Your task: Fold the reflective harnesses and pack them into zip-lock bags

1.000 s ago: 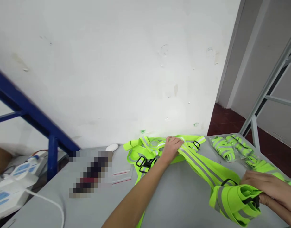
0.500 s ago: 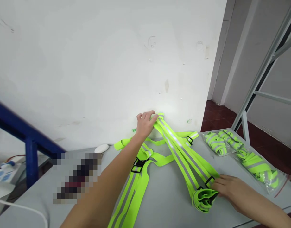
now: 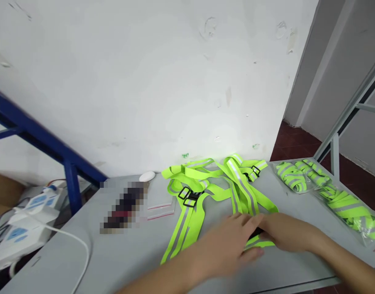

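A neon-yellow reflective strap (image 3: 248, 185) with silver stripes runs from the wall side of the table to a bundled end (image 3: 260, 244) near the front. My right hand (image 3: 287, 232) is closed on that bundle, by a black buckle part. Over the bundle from the left comes my left hand (image 3: 233, 241), thumb apart from the fingers and smeared by motion; its grip is unclear. Both hands partly hide the bundle. Left of them lies another reflective strap (image 3: 181, 232), its black buckles (image 3: 190, 197) showing.
Bagged yellow straps (image 3: 349, 206) lie at the table's right. Flat clear bags (image 3: 159, 200), a white oval object (image 3: 147, 176) and a pixelated patch are on the left. A white power strip (image 3: 28, 220) with a cable (image 3: 83, 245) and a blue metal frame (image 3: 72, 188) stand farther left.
My left hand has let go of the strap's far end and come back to the bundle at my right hand. The stretched strap now lies slack by the wall. The view has shifted left.
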A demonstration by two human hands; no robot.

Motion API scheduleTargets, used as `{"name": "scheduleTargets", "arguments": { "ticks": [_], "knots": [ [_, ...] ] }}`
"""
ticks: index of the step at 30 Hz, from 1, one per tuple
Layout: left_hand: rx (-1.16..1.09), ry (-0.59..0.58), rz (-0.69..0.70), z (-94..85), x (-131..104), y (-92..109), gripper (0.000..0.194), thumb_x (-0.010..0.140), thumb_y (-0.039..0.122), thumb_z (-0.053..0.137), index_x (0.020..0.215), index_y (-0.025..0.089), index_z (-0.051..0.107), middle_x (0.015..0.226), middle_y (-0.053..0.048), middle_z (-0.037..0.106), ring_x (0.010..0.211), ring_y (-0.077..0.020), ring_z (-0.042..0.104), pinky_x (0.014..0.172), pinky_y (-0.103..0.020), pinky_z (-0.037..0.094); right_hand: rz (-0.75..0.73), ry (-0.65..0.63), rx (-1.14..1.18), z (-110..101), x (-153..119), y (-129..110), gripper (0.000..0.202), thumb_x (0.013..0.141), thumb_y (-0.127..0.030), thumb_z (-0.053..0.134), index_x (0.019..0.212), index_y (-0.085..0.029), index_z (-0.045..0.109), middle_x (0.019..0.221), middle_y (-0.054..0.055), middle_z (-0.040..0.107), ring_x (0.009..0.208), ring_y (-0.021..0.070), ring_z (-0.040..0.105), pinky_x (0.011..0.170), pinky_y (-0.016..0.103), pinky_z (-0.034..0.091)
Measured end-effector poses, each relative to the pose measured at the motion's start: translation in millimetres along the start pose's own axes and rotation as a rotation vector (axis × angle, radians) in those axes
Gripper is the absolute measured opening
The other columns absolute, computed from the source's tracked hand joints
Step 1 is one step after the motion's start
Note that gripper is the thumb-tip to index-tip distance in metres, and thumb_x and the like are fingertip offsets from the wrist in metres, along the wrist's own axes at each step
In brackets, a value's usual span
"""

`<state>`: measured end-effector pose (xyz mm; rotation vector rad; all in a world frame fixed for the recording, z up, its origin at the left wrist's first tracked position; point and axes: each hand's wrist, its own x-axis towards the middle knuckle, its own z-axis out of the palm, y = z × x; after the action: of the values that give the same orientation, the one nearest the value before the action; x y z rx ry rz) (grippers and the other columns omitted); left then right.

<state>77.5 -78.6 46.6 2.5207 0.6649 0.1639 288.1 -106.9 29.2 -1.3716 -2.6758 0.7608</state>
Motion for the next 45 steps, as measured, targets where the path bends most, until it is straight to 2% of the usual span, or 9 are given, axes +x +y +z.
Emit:
{"name": "scheduleTargets", "arguments": {
  "ticks": [5,9,11,15,20,26,31,39,45],
  "knots": [
    [-0.41,0.28,-0.312,49.5,-21,-21,0.073,0.081,0.035,0.068,0.144,0.029,0.031,0.136,-0.01,0.05,0.125,-0.027,0.049,0.102,-0.042,0.045,0.014,-0.156,0.049,-7,17,7,0.009,0.088,-0.015,0.055,0.091,-0.019,0.063,0.08,0.0,0.067,0.067,0.0166,0.062,0.06,0.024,0.045],
    [-0.729,0.298,-0.303,58.9,-29,-41,0.111,0.063,0.037,0.084,0.15,0.03,0.015,0.141,-0.012,0.047,0.126,-0.0285,0.051,0.105,-0.043,0.043,-0.039,0.106,-0.175,3,4,-1,0.018,0.089,-0.009,0.049,0.098,-0.019,0.06,0.092,0.004,0.066,0.079,0.0191,0.062,0.07,0.029,0.048],
    [-0.617,0.199,-0.189,54.5,-34,-46,0.121,0.058,0.039,0.088,0.152,0.032,0.012,0.15,-0.012,0.038,0.135,-0.0312,0.041,0.112,-0.046,0.035,-0.149,0.311,-0.36,11,-7,-7,0.025,0.088,-0.005,0.045,0.103,-0.018,0.06,0.097,0.006,0.067,0.087,0.0218,0.061,0.076,0.034,0.047],
    [-0.14,0.079,0.001,44.2,-28,-53,0.105,0.075,0.024,0.074,0.153,0.034,0.004,0.162,-0.008,0.011,0.147,-0.0332,0.011,0.116,-0.056,0.02,-0.428,0.647,-0.646,32,-22,-8,0.026,0.092,-0.007,0.041,0.104,-0.014,0.063,0.092,0.007,0.07,0.084,0.0222,0.06,0.077,0.038,0.045],
    [0.379,0.011,0.123,30.0,5,-49,0.103,0.075,0.003,0.061,0.151,0.044,0.005,0.162,-0.001,0.002,0.147,-0.04,0.002,0.105,-0.068,0.026,-0.494,0.72,-0.671,50,-21,5,0.027,0.095,-0.007,0.041,0.097,-0.015,0.066,0.089,0.003,0.071,0.083,0.0179,0.061,0.078,0.036,0.044],
    [0.229,-0.207,0.233,5.9,36,-39,0.096,0.063,0.01,0.069,0.146,0.035,0.028,0.163,-0.003,-0.001,0.147,-0.0396,-0.002,0.105,-0.062,0.028,-0.53,0.833,-0.67,49,-27,18,0.021,0.093,-0.009,0.048,0.093,-0.015,0.068,0.083,0.003,0.07,0.083,0.0178,0.062,0.082,0.037,0.047],
    [-0.138,-0.222,0.197,15.7,50,-41,0.054,0.078,0.03,0.06,0.13,0.026,0.045,0.123,-0.005,0.062,0.121,-0.027,0.052,0.103,-0.043,0.034,-0.53,0.823,-0.667,46,-35,22,0.015,0.09,-0.011,0.055,0.096,-0.016,0.068,0.085,0.004,0.069,0.086,0.0189,0.065,0.089,0.04,0.051],
    [0.303,0.0,0.207,31.7,46,-64,0.045,0.085,0.013,0.051,0.128,0.022,0.048,0.102,-0.006,0.066,0.098,-0.0239,0.052,0.088,-0.04,0.034,-0.47,0.617,-0.623,37,-45,31,0.026,0.097,-0.013,0.041,0.105,-0.01,0.065,0.108,0.012,0.072,0.117,0.0228,0.059,0.092,0.033,0.052],
    [0.617,0.09,0.241,34.7,48,-82,0.038,0.091,0.008,0.041,0.124,0.022,0.053,0.105,-0.008,0.064,0.098,-0.0248,0.052,0.098,-0.049,0.032,-0.267,0.288,-0.35,39,-31,23,0.029,0.091,-0.006,0.043,0.111,-0.016,0.061,0.104,0.009,0.071,0.099,0.0186,0.064,0.082,0.028,0.053]
  ]
}}
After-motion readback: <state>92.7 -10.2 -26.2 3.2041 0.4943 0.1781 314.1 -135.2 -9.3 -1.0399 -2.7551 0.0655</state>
